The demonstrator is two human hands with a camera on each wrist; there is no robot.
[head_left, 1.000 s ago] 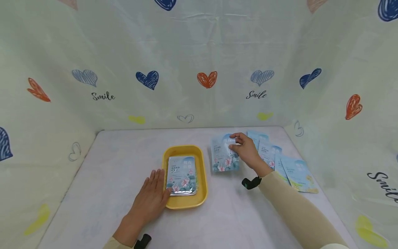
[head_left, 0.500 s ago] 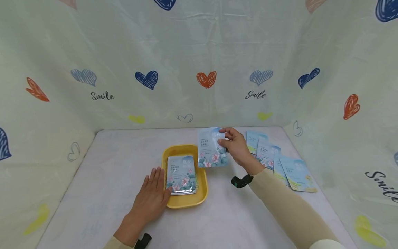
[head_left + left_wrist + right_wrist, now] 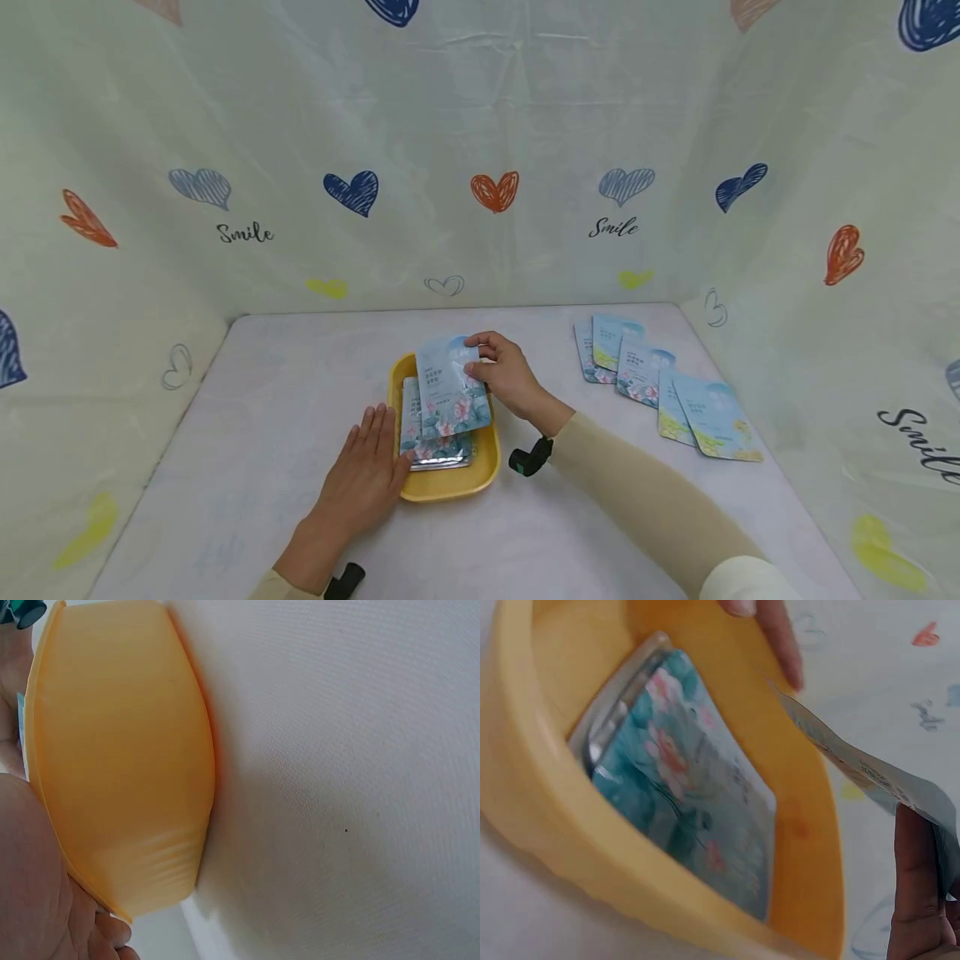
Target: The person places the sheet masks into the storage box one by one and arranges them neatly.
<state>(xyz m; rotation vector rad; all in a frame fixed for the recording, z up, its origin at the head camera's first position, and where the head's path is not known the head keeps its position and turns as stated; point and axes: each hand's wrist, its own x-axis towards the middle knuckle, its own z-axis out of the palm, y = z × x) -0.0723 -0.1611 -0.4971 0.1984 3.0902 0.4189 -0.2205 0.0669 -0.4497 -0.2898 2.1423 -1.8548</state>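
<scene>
Between thumb and fingers, my right hand [image 3: 512,377] pinches a light blue sachet with pink flowers [image 3: 450,392] by its upper right side. The sachet is above a yellow tray [image 3: 450,487], covering part of a similar sachet [image 3: 442,454] inside. In the right wrist view, the held sachet [image 3: 870,769] appears nearly edge-on, apart from the flowered sachets [image 3: 682,772] stacked in the tray. My left hand [image 3: 363,467] rests with straight fingers along the tray's left rim. The left wrist view shows its palm [image 3: 30,870] against the tray's outer wall [image 3: 124,750].
Several more sachets lie overlapping at the table's right, some with flowers [image 3: 641,371] and some with yellow-green print [image 3: 716,421]. A white cloth covers the table [image 3: 285,375]. A curtain with printed hearts [image 3: 495,192] rises behind and at both sides.
My right hand has carried the pinched sachet leftward from beside the other sachets to over the tray. Another flowered sachet at the right has come into sight. My left hand stays put.
</scene>
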